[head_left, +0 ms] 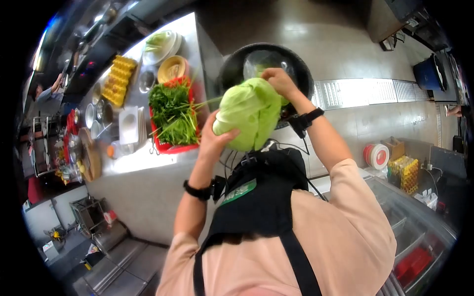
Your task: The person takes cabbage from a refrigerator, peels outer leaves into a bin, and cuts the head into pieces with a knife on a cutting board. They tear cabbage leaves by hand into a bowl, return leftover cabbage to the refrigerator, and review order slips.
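Observation:
A large pale green cabbage [248, 114] is held up in front of my body. My left hand [217, 135] grips its lower left side, with the thumb over the front. At the upper right edge of the cabbage, my right hand [281, 81] has its fingers bent together on a leaf; the fingertips are partly hidden. Behind the cabbage is a round black bin [232, 61] with a clear plastic bag in it. To the left, a red basket [173, 149] full of leafy greens [173, 116] stands on the steel counter [196, 44].
Yellow egg trays [118, 81], a yellow bowl [173, 69], stacked white plates [175, 47] and a white tray [129, 126] stand on the counter. A round wooden board [90, 155] is at its near left end. Another person [49, 92] is at the far left.

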Demonstrator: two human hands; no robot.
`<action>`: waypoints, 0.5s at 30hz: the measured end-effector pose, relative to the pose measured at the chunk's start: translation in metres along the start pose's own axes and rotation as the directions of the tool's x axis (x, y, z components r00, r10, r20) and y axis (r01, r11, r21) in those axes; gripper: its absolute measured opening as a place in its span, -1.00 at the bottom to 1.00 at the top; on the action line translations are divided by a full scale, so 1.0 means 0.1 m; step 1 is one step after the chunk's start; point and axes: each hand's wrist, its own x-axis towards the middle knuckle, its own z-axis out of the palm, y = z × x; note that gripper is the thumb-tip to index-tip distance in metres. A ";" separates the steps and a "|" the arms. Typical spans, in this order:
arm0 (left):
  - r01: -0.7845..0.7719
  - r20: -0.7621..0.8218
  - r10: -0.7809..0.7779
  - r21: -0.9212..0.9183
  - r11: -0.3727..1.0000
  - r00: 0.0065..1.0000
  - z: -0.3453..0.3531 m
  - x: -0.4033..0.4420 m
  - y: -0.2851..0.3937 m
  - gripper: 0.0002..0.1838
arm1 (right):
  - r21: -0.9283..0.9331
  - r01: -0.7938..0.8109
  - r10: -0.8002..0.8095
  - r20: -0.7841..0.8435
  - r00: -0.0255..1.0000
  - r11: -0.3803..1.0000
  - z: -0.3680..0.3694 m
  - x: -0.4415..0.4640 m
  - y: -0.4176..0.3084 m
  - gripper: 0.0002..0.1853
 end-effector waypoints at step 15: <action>-0.023 -0.044 0.015 -0.176 0.984 0.999 0.17 0.03 0.12 -0.28 | -0.075 0.325 -0.317 0.102 0.943 0.943 0.10 -0.17 -1.09 -0.66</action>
